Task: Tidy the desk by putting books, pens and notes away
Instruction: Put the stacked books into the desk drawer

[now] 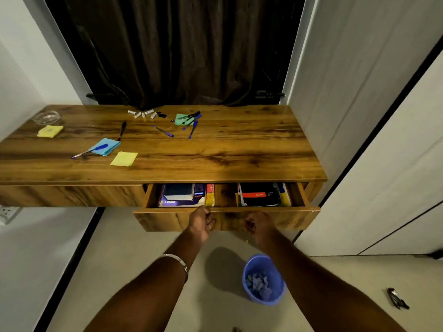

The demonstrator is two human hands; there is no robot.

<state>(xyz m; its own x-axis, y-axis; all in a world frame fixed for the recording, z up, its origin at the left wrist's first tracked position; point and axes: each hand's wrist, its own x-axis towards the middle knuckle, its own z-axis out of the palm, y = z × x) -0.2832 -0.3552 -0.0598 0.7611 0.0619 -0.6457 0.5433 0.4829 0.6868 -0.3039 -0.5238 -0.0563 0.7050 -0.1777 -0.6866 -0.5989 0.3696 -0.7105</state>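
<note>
My left hand [201, 221] curls on the open drawer's [225, 219] front edge; my right hand [257, 226], loosely curled, holds nothing. Books [185, 195] lie flat inside, spines facing me

We are making out "S. CHAND" along the lower edge of the purple book [184, 200] lying in the open drawer [225, 213]; the red label on the black book [260, 194] is staying too blurred to read.

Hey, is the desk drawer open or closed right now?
Open. The drawer is pulled out from under the desktop, showing books inside.
</note>
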